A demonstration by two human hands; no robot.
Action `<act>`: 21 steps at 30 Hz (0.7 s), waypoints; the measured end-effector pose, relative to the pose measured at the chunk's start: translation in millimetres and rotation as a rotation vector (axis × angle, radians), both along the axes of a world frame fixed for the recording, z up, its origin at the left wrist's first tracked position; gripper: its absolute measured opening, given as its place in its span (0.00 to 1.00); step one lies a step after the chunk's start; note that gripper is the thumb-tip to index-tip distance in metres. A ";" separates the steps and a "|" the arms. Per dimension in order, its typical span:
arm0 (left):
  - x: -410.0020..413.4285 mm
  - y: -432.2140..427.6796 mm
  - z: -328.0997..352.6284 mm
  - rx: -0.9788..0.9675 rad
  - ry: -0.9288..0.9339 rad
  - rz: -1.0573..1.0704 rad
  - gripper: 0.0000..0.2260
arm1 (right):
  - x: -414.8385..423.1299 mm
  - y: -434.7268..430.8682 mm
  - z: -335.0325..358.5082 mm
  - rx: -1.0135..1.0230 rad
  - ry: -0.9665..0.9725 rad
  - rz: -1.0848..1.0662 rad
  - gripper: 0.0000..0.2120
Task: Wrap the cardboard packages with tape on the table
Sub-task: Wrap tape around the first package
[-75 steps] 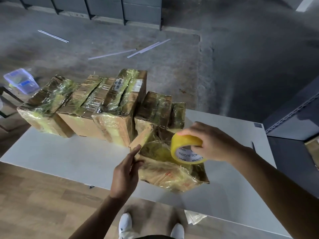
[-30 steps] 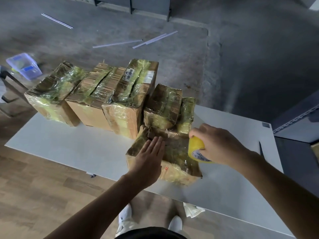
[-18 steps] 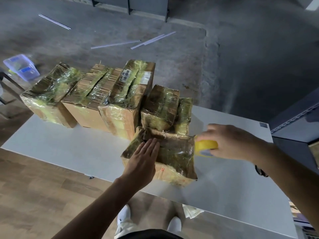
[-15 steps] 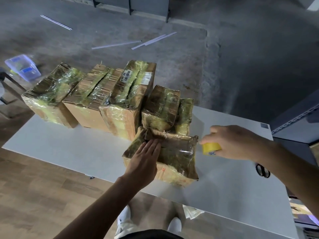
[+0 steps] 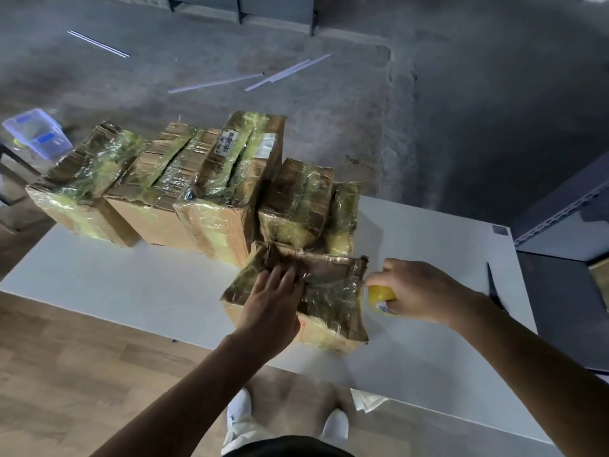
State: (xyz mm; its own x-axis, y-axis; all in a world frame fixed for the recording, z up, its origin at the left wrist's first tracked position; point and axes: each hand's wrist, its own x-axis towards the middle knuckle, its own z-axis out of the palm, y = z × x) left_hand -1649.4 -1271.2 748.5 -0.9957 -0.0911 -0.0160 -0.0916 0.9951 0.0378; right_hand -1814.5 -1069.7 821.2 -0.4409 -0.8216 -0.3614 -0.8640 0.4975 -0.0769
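Hands at the near box (image 5: 333, 293)
Left hand (image 5: 273, 305) flat on top, fingers straight; right hand (image 5: 420, 291), at 3 o'clock, grips roll (image 5: 380, 295), perhaps touching box.

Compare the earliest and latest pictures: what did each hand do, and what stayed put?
The right hand carried the tape roll off the front package, past its right edge. The left hand moved from its left edge onto its top, pressing flat. Unchanged: grip on the roll, the packages behind.

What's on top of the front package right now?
The left hand lies flat on the front package, pressing its taped top. The right hand holds the tape roll beside it, not on top. The surface under the palm is hidden.
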 end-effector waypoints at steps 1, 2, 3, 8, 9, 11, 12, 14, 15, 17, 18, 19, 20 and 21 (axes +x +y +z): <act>-2.5 2.2 1.6 -0.022 -0.006 0.004 0.30 | 0.3 0.3 -2.8 -0.014 -0.007 -0.004 0.19; -4.7 5.0 3.7 -0.040 -0.011 0.008 0.28 | 0.2 0.5 -5.0 -0.029 -0.012 -0.008 0.19; -6.2 8.3 5.0 -0.056 -0.008 0.010 0.28 | -0.1 1.3 -6.5 -0.042 -0.017 -0.007 0.20; -9.7 23.1 -3.9 -0.079 -0.012 -0.044 0.36 | -1.6 5.6 -10.9 -0.091 -0.035 -0.010 0.21; -10.7 23.6 -6.3 -0.075 -0.020 -0.062 0.37 | -1.4 6.4 -13.1 -0.104 -0.038 -0.010 0.21; -12.3 23.3 -9.8 -0.056 -0.039 -0.069 0.38 | -2.6 10.6 -19.5 -0.139 -0.046 -0.016 0.21; -12.0 23.0 -11.3 -0.033 -0.050 -0.065 0.38 | -4.3 14.5 -24.5 -0.165 -0.066 -0.024 0.22; -9.5 23.6 -14.3 0.011 -0.051 -0.063 0.41 | -7.1 25.2 -35.3 -0.225 -0.133 -0.052 0.24; -8.1 25.1 -15.2 0.033 -0.052 -0.061 0.42 | -7.3 30.4 -40.6 -0.248 -0.155 -0.053 0.27; -8.5 27.8 -15.4 0.052 -0.048 -0.056 0.44 | -7.7 38.4 -48.7 -0.313 -0.170 -0.073 0.31; -9.9 28.3 -15.4 0.051 -0.043 -0.054 0.45 | -8.4 41.2 -50.4 -0.358 -0.183 -0.107 0.33; -11.3 28.3 -15.2 0.048 -0.040 -0.052 0.46 | -9.3 43.9 -51.2 -0.395 -0.197 -0.129 0.33; -12.6 27.8 -15.0 0.046 -0.040 -0.052 0.47 | -10.3 45.9 -51.4 -0.419 -0.196 -0.122 0.31; -12.8 27.3 -14.9 0.044 -0.041 -0.054 0.48 | -10.7 47.1 -51.6 -0.424 -0.183 -0.098 0.29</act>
